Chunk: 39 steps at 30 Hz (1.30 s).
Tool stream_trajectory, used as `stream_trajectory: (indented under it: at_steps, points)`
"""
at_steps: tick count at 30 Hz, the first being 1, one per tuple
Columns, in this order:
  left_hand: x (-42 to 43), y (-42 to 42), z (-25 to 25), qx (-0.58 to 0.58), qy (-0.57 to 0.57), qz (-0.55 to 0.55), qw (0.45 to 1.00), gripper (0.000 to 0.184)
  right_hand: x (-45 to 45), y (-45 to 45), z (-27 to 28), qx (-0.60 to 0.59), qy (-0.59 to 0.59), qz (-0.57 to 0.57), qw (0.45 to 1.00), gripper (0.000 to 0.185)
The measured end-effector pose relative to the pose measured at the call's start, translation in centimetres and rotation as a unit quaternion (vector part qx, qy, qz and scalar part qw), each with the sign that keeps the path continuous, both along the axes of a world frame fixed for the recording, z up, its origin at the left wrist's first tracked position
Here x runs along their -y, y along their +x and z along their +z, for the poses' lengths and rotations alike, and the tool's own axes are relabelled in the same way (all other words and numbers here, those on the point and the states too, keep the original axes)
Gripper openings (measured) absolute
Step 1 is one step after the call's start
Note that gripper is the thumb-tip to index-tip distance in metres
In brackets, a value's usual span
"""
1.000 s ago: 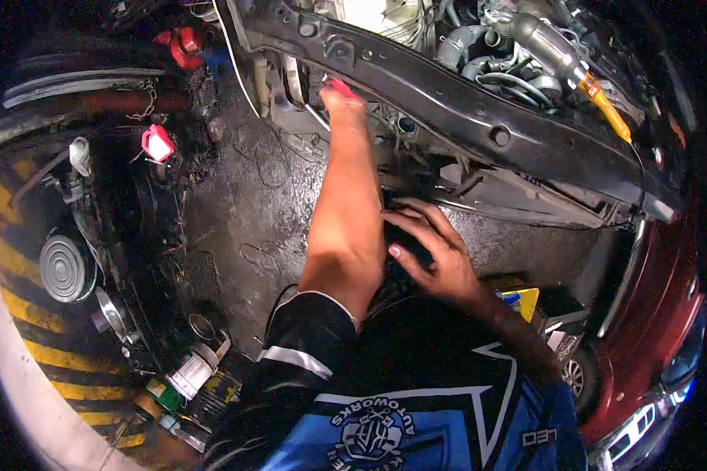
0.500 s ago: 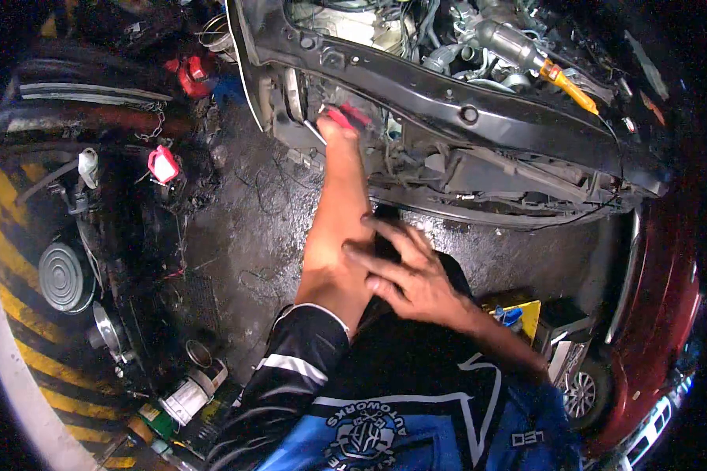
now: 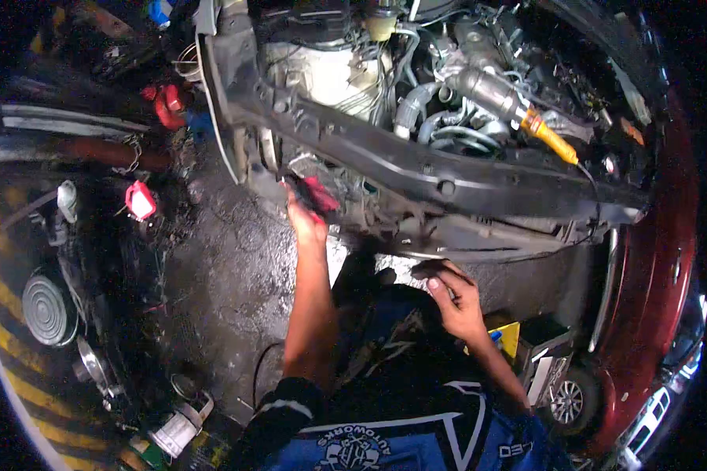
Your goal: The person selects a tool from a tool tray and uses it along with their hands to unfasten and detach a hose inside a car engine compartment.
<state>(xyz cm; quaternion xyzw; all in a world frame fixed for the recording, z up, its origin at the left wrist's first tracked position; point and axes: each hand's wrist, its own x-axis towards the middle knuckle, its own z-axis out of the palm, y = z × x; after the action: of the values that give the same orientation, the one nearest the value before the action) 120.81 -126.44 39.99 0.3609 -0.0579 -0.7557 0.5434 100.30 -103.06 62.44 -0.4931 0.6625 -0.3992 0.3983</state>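
Observation:
My left hand [image 3: 308, 221] is closed around a red-and-black tool [image 3: 319, 198] at the left end of the car's open front. Its exact kind is hard to make out. Just above it runs the black crossbar [image 3: 385, 161] over the front of the engine bay. My right hand [image 3: 454, 297] hangs below the lower front edge of the car, in front of my body. Its dark-stained fingers point left, loosely bent, the thumb apart from them, and I see nothing held there.
A yellow-handled work light [image 3: 554, 141] lies over the engine, its cable trailing down the right. A red car [image 3: 652, 314] stands at the right. A yellow box [image 3: 507, 339] is near my right forearm. Left, a red-and-white container [image 3: 140, 201] and a ribbed round lid [image 3: 49, 308] sit among parts.
My right hand has left my left forearm and moved right and down. My left hand keeps the red-and-black tool. The view has shifted, showing more of the engine bay.

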Motion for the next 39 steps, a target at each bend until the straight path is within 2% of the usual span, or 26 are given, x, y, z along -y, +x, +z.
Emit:
stream_trajectory:
  at_steps: [3,4,6,7,8,10,11,13,16,18,20,21,23,25,26,27,28,29,30,32,33,34,35,36,37,39]
  points:
    - [2.2,-1.7,0.3,-0.070,0.024,-0.052,0.996,0.052,3.3,-2.6,1.7,-0.039,0.016,-0.029,0.999,0.022]
    - [2.8,-2.0,-1.2,-0.035,0.030,-0.055,0.997,0.052,4.7,-3.2,2.4,-0.075,-0.017,-0.049,0.996,0.023]
    - [3.6,-2.8,-3.8,0.039,0.044,-0.065,0.996,0.051,7.7,-4.8,3.8,-0.232,-0.083,-0.049,0.968,0.023]
    - [3.7,-4.4,-1.5,0.062,0.031,-0.042,0.997,0.051,10.3,-5.5,6.1,-0.173,-0.029,-0.049,0.983,0.023]
    - [4.1,-5.0,-1.8,0.064,0.051,-0.047,0.996,0.051,12.0,-6.8,5.7,-0.235,-0.047,-0.041,0.970,0.023]
    - [4.5,-5.6,-3.1,0.071,0.092,-0.059,0.992,0.051,16.8,-8.2,7.0,-0.240,-0.030,-0.031,0.970,0.024]
    - [4.3,-6.3,-2.0,0.130,0.096,-0.062,0.985,0.051,18.9,-8.9,6.8,-0.265,-0.012,-0.005,0.964,0.024]
    - [4.4,-6.3,-3.2,0.065,0.086,-0.094,0.990,0.050,23.2,-10.1,6.6,-0.286,0.035,0.072,0.955,0.029]
    - [4.3,-6.8,-5.6,-0.009,0.090,-0.073,0.993,0.052,28.6,-11.6,3.1,-0.392,0.112,0.225,0.885,0.038]
    - [4.4,-7.2,-6.2,-0.085,0.095,-0.038,0.991,0.048,32.1,-12.8,-1.9,-0.418,0.172,0.313,0.835,0.041]
    - [5.8,-7.8,-6.4,-0.130,0.082,-0.028,0.988,0.045,36.0,-11.7,-4.2,-0.402,0.241,0.368,0.803,0.051]
    - [6.7,-8.4,-6.1,-0.134,0.062,-0.035,0.988,0.044,37.5,-11.2,-5.9,-0.368,0.227,0.364,0.825,0.058]
    - [8.3,-9.9,-5.6,-0.037,-0.027,-0.090,0.995,0.042,39.1,-10.1,-10.5,-0.295,0.209,0.354,0.863,0.069]
    - [9.7,-11.5,-5.2,0.160,-0.189,-0.136,0.959,0.040,40.2,-9.3,-14.3,-0.223,0.193,0.347,0.891,0.076]
    - [10.2,-11.9,-4.9,0.343,-0.315,-0.145,0.873,0.039,40.5,-9.2,-15.5,-0.200,0.183,0.376,0.886,0.072]
    - [10.6,-12.3,-4.7,0.496,-0.403,-0.122,0.759,0.038,40.8,-9.1,-16.7,-0.176,0.174,0.404,0.881,0.069]
    - [11.1,-12.5,-4.7,0.545,-0.424,-0.113,0.715,0.037,41.2,-9.3,-18.6,-0.187,0.181,0.386,0.885,0.062]
    - [11.5,-12.5,-4.7,0.564,-0.424,-0.110,0.700,0.036,41.7,-9.4,-20.5,-0.197,0.189,0.368,0.889,0.055]
    - [11.6,-12.5,-4.7,0.570,-0.415,-0.113,0.700,0.035,42.0,-9.8,-21.4,-0.243,0.175,0.360,0.884,0.051]
    - [12.4,-12.4,-5.9,0.438,-0.268,-0.154,0.844,0.032,42.2,-10.6,-24.1,-0.336,0.102,0.333,0.875,0.043]
    - [13.2,-12.6,-6.1,0.290,-0.130,-0.143,0.937,0.031,41.7,-11.0,-26.2,-0.379,0.045,0.313,0.870,0.038]
    - [13.9,-12.7,-7.1,0.129,0.015,-0.125,0.984,0.031,41.4,-11.1,-27.0,-0.420,-0.013,0.291,0.860,0.034]
    - [14.4,-12.7,-8.0,0.256,-0.126,-0.158,0.945,0.035,40.9,-11.4,-27.6,-0.467,-0.025,0.295,0.833,0.035]
    - [14.8,-12.6,-9.4,0.385,-0.248,-0.153,0.876,0.041,40.6,-11.5,-29.1,-0.485,-0.007,0.319,0.814,0.037]
    - [14.9,-13.1,-9.1,0.353,-0.177,-0.197,0.898,0.044,40.6,-11.5,-30.0,-0.511,0.022,0.355,0.783,0.037]
    - [15.6,-14.3,-9.3,0.420,-0.137,-0.287,0.850,0.052,39.6,-11.0,-31.7,-0.582,0.085,0.414,0.695,0.045]
